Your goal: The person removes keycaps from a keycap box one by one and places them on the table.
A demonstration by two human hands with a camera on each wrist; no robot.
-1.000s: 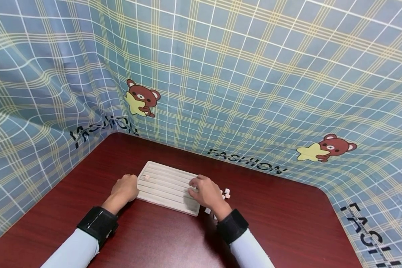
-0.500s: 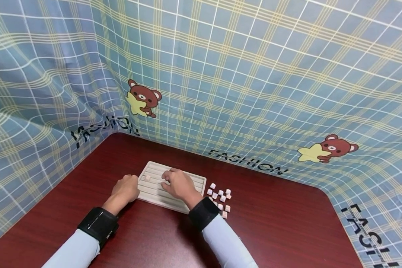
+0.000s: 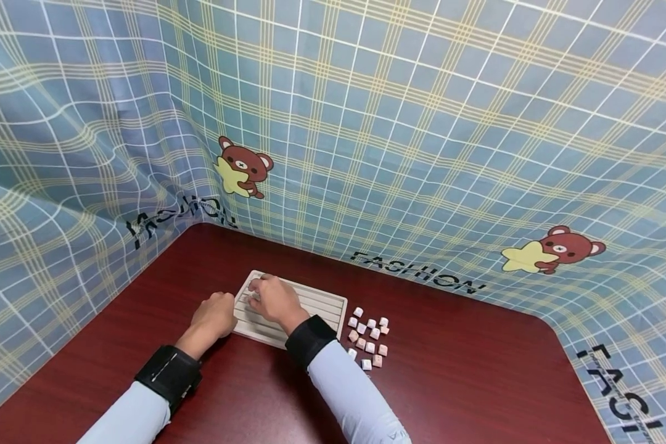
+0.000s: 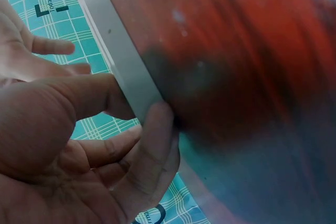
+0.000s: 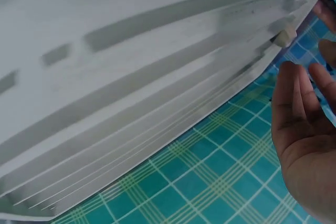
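Note:
A white ridged tray [image 3: 316, 302] lies on the dark red table. My left hand [image 3: 215, 316] is at its left edge; in the left wrist view, thumb and fingers [image 4: 152, 145] pinch the tray's rim [image 4: 118, 40]. My right hand [image 3: 277, 300] is over the tray's left part, fingers bent toward the ridges. In the right wrist view, a pale keycap [image 5: 286, 37] sits by the tray's far edge, just beyond the fingers [image 5: 294, 87] of my right hand. The fingertips are partly hidden, and I cannot tell whether they hold a keycap.
Several white and pinkish keycaps [image 3: 370, 348] lie loosely on the table [image 3: 449, 364] just right of the tray. A blue plaid cloth [image 3: 366, 135] with bear prints hangs behind and at both sides of the table.
My right hand has moved left across the tray, from its right end to its left part, uncovering the loose keycaps. My left hand stays at the tray's left edge.

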